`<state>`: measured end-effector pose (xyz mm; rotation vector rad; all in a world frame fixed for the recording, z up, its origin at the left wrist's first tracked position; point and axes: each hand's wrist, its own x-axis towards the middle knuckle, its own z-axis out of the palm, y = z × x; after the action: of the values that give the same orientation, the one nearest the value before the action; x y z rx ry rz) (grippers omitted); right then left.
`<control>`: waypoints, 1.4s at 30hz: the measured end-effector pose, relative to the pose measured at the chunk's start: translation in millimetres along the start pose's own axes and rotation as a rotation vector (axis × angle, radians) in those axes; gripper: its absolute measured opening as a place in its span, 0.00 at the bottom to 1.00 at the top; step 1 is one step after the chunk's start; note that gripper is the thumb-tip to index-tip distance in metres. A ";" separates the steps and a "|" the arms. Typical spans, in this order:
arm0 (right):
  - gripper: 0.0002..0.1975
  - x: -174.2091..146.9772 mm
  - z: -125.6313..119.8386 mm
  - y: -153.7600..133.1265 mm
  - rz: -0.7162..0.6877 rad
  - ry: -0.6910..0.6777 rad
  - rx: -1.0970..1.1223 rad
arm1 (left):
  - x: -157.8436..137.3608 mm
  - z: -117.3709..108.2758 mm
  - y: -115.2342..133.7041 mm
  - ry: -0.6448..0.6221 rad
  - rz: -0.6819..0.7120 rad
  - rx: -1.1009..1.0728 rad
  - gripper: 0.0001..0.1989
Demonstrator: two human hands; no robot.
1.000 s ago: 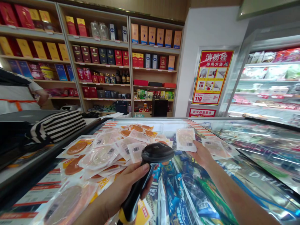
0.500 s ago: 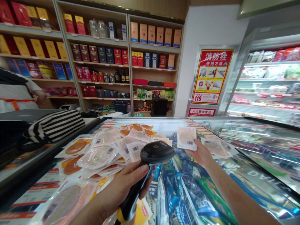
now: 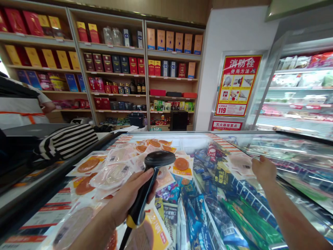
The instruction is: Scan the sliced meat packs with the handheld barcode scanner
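Note:
My left hand (image 3: 135, 194) is wrapped around the handle of a black barcode scanner (image 3: 159, 158) with a yellow band. The scanner's head hangs above a heap of flat packets of round meat slices (image 3: 111, 175), some in clear wrap with barcodes, others orange. My right hand (image 3: 264, 169) is stretched out to the right, its fingers closed at the edge of a pale flat packet (image 3: 239, 164) lying on the freezer's glass. The fingertips are slightly blurred. An orange-labelled packet (image 3: 181, 164) lies just right of the scanner.
Under the glass are blue frozen-food bags (image 3: 195, 215), green bags (image 3: 249, 218) and a white wire divider (image 3: 253, 196). A striped bag (image 3: 69, 140) sits at the left. Shelves of boxes (image 3: 125, 66) stand behind, with a person's arm (image 3: 45, 102) at the far left.
My right hand has moved right and brought its packet down onto the packets at the right. My left hand has moved the scanner left, uncovering the orange-labelled packet.

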<state>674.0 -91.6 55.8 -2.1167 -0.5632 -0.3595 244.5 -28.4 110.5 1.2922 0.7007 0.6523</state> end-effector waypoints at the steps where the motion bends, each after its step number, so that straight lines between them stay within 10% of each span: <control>1: 0.23 -5.6 -0.6 -8.5 -0.068 0.053 -0.062 | 0.3 -0.6 0.6 0.000 0.015 0.005 0.14; 3: 0.21 -28.4 3.8 -34.2 -0.275 0.052 -0.091 | 0.5 -0.3 1.9 0.005 0.036 0.012 0.14; 10: 0.23 -144.9 43.8 -117.2 -0.915 -0.590 0.051 | 0.7 1.6 4.3 0.066 0.004 -0.084 0.15; 19: 0.18 -143.6 40.8 -109.1 -0.994 -0.688 -0.069 | 4.1 -2.5 2.7 0.053 -0.002 -0.116 0.15; 26: 0.12 -115.6 33.4 -94.2 -0.584 -0.477 -0.015 | 4.1 -0.1 0.8 0.095 -0.010 -0.109 0.16; 32: 0.17 -101.2 41.1 -84.1 0.118 -0.577 0.792 | -0.5 11.5 0.6 0.007 0.027 -0.109 0.14; 42: 0.20 -113.2 44.4 -87.6 0.223 -0.772 1.105 | -2.4 16.1 -2.3 -0.048 0.010 -0.116 0.14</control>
<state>534.0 -40.4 40.7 -1.1307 -0.7105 0.7844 255.5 -40.6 110.6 1.2013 0.6094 0.6583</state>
